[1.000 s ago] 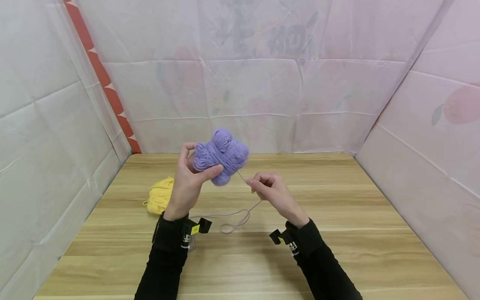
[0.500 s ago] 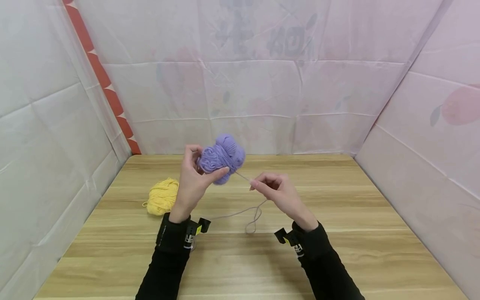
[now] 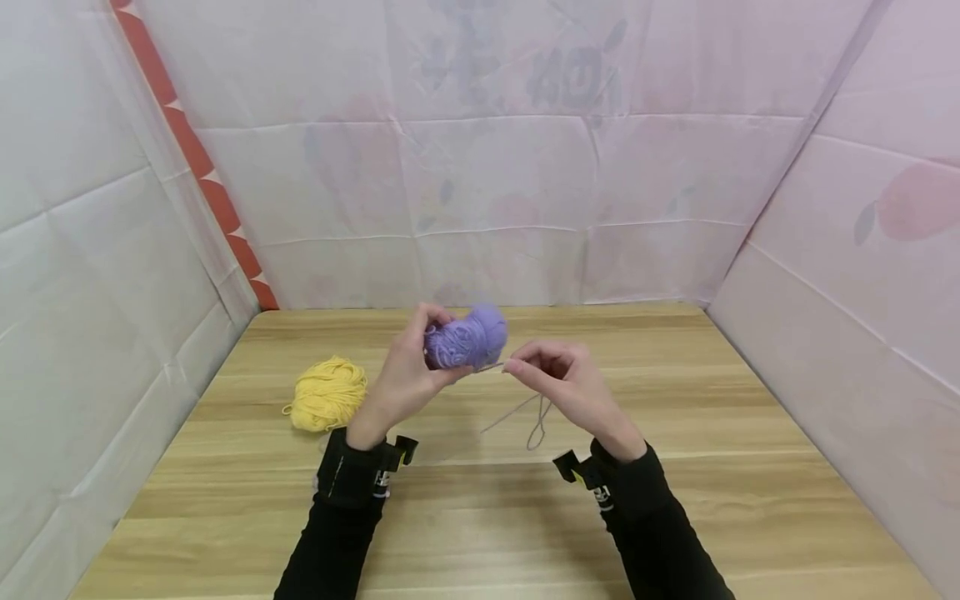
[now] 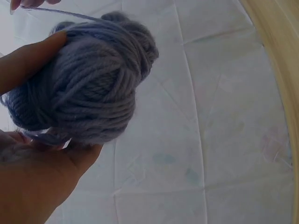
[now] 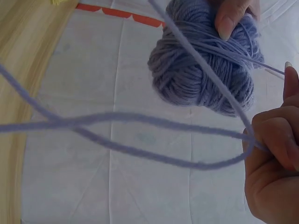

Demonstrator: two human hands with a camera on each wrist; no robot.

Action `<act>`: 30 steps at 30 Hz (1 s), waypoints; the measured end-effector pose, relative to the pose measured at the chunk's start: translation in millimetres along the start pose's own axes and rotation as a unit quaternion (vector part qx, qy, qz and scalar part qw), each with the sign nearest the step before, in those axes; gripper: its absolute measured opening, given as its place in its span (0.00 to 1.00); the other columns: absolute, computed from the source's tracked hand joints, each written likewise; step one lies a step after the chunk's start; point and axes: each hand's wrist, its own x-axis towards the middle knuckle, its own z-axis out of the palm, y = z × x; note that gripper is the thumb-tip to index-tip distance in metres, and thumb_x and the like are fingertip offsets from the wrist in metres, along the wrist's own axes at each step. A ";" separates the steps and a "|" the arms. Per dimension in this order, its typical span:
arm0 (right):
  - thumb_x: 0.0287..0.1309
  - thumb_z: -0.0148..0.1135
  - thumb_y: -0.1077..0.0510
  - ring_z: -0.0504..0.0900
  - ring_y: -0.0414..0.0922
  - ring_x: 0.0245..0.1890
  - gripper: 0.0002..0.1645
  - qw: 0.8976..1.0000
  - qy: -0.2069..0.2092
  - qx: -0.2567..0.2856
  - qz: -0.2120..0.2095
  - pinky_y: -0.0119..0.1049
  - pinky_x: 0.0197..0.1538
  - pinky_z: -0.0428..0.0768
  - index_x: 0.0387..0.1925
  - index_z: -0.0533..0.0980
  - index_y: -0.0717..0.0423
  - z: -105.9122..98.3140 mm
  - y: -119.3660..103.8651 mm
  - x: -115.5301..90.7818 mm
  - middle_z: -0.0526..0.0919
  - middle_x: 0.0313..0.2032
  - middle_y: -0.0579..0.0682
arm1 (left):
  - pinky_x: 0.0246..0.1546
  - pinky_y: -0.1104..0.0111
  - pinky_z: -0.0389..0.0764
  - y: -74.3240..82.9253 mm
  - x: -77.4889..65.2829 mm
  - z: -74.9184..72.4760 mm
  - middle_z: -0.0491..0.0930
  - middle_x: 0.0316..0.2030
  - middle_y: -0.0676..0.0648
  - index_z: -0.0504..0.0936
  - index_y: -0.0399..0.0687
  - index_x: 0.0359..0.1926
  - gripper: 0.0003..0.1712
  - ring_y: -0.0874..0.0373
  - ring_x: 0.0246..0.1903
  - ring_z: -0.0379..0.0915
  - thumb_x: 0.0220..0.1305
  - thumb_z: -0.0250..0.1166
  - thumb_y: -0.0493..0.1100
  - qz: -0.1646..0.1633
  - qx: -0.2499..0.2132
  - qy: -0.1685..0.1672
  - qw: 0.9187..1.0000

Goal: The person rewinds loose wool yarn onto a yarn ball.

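Observation:
My left hand (image 3: 405, 379) grips a purple ball of yarn (image 3: 467, 337) above the table, its thumb pressed on the near side. Strands wrap across the ball's middle, as the left wrist view shows with the yarn ball (image 4: 93, 84) between thumb and fingers. To the right, my right hand (image 3: 566, 383) pinches a purple yarn strand (image 3: 491, 367) that runs to the ball. In the right wrist view, loose yarn (image 5: 163, 161) loops out from the curled fingers of the right hand (image 5: 275, 154). Below that hand in the head view a small loop of strand hangs.
A yellow ball of yarn (image 3: 328, 393) lies on the wooden table (image 3: 712, 500) left of my left hand. White and pinkish printed sheets (image 3: 495, 175) stand around the table's back and sides, with a red-edged strip (image 3: 202, 167) at the back left.
My left hand has turned and moved right and lower with the purple yarn ball, closer to the right hand. My right hand has shifted slightly right, still pinching the strand, and the hanging loop moved right.

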 end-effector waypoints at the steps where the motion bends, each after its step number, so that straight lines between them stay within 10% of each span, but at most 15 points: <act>1: 0.62 0.59 0.67 0.62 0.37 0.17 0.05 1.000 0.001 0.004 -0.001 0.33 0.20 0.61 0.36 0.79 0.68 -0.6 0.1 0.0 0.73 0.22 0.39 | 0.54 0.55 0.80 -0.3 -0.3 0.7 0.74 0.52 0.37 0.64 0.40 0.51 0.37 0.43 0.53 0.74 0.42 0.75 0.26 0.003 0.003 -0.013 1.000; 18: 0.58 0.64 0.66 0.64 0.38 0.19 0.03 0.999 0.031 0.001 -0.011 0.31 0.21 0.63 0.34 0.81 0.61 -3.4 3.1 1.5 0.71 0.23 0.43 | 0.50 0.66 0.81 5.4 -4.7 -0.4 0.75 0.49 0.44 0.67 0.44 0.51 0.35 0.53 0.49 0.74 0.44 0.75 0.28 0.071 -0.032 -0.174 0.982; 30: 0.58 0.64 0.66 0.70 0.36 0.22 0.03 0.998 0.056 0.027 0.002 0.25 0.26 0.70 0.32 0.80 0.64 -3.0 8.0 3.0 0.77 0.26 0.43 | 0.51 0.62 0.81 9.2 -7.8 -8.4 0.72 0.52 0.43 0.66 0.45 0.52 0.34 0.51 0.51 0.73 0.46 0.72 0.27 0.029 -0.167 -0.239 0.956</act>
